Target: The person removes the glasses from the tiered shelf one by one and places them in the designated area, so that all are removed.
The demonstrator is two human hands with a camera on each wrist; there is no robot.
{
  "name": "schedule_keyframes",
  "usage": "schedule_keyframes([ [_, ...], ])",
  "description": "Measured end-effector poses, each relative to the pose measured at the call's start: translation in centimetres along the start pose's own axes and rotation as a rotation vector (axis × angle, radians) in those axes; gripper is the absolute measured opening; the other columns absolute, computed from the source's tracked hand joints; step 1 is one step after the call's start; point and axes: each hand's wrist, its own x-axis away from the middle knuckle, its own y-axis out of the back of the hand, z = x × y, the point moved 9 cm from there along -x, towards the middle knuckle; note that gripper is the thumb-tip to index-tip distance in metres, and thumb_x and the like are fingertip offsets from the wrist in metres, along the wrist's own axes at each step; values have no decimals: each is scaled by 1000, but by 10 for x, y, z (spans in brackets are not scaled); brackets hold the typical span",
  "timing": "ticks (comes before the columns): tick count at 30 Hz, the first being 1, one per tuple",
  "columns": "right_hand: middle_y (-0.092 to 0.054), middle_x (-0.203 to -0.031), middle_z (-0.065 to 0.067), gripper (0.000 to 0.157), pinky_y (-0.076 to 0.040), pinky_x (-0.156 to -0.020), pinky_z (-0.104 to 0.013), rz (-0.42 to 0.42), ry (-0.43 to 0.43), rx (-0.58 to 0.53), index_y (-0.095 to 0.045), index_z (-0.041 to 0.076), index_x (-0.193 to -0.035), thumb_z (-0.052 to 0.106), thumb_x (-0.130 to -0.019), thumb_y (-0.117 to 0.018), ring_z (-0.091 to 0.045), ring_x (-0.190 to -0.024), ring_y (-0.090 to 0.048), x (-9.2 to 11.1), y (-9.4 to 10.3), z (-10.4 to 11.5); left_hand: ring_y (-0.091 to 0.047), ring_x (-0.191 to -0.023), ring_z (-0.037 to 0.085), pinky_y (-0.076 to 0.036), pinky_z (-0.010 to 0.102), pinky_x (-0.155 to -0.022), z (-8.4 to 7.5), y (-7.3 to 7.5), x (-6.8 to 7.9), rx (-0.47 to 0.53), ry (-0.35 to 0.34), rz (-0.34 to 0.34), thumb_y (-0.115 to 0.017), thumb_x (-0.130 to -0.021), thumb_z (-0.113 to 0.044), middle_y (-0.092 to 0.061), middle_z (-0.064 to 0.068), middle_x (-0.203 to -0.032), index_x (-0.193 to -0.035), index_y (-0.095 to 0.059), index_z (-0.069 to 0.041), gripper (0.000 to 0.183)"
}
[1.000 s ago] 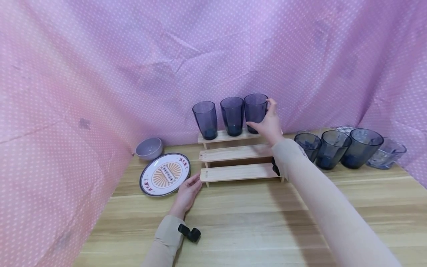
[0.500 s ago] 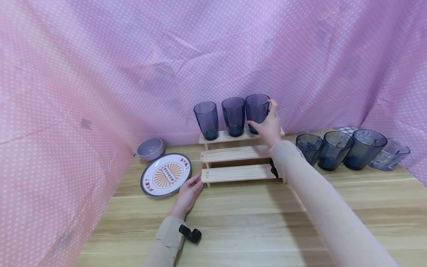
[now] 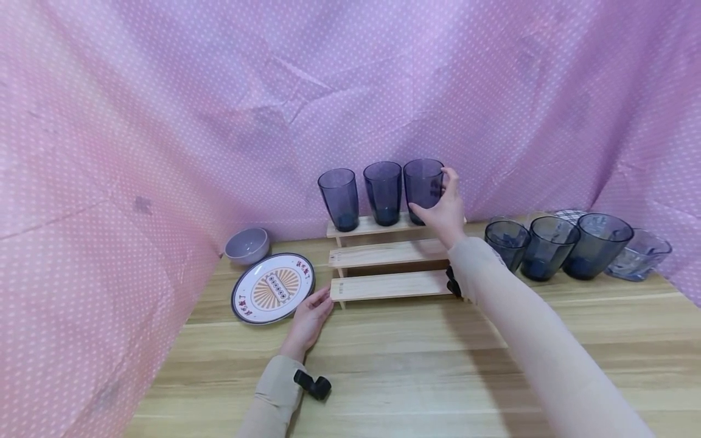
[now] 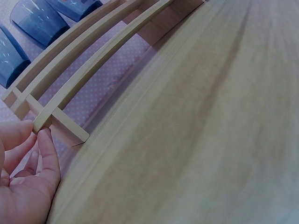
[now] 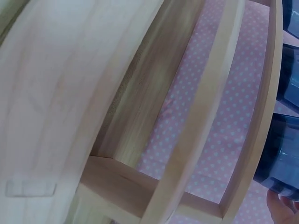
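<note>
In the head view a three-tier wooden rack (image 3: 391, 286) stands on the table, with three dark, see-through drinking glasses upright on its top tier. My right hand (image 3: 442, 210) grips the rightmost glass (image 3: 423, 182), thumb at the near side and fingers round the right side. The middle glass (image 3: 383, 191) and left glass (image 3: 338, 198) stand beside it. At the rack's lower left corner, my left hand (image 3: 311, 317) pinches the end of the lowest board; the left wrist view shows thumb and finger on that board end (image 4: 44, 116). In the right wrist view only fingertips (image 5: 279, 207) show under a glass.
Left of the rack lie a white patterned plate (image 3: 272, 288) and a grey bowl (image 3: 246, 246). To the right stand several dark glasses (image 3: 549, 246) and a clear glass vessel (image 3: 638, 254). A pink dotted cloth (image 3: 350, 79) hangs behind the table (image 3: 383, 377).
The right hand and its glass have come slightly down and nearer on the top tier. My left hand stays at the rack's corner. The whole head view has shifted a little.
</note>
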Motion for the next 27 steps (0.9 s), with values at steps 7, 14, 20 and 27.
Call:
schedule_keyframes([
  [7,-50,-128,-25,92,-48,-95,-49,33,-12,-50,-21,21,-139,13,-71,-82,-39,-113,-55,6,3,-2,-50,-98,5,-48,14,-89,1,1,0,-10,11,-6,-46,-93,7,-50,2,-110,-139,-34,11,47],
  [14,-47,-132,-24,94,-47,-97,-51,58,-38,-40,-19,21,-141,16,-71,-82,-39,-118,-52,12,10,-5,-50,-100,6,-48,15,-90,1,1,0,-8,17,-17,-46,-93,7,-49,3,-111,-139,-36,10,47],
  [20,-49,-130,-24,94,-47,-96,-51,57,-35,-39,-20,21,-141,14,-71,-82,-40,-116,-53,15,15,-5,-49,-100,6,-48,14,-89,2,1,0,-5,21,-14,-47,-93,6,-49,4,-112,-139,-35,11,47],
  [27,-50,-130,-21,95,-48,-96,-51,78,-12,-64,-18,20,-142,15,-72,-82,-38,-117,-54,18,28,7,-48,-101,7,-48,14,-90,1,0,0,-3,34,-29,-46,-93,7,-47,5,-113,-139,-37,8,47],
])
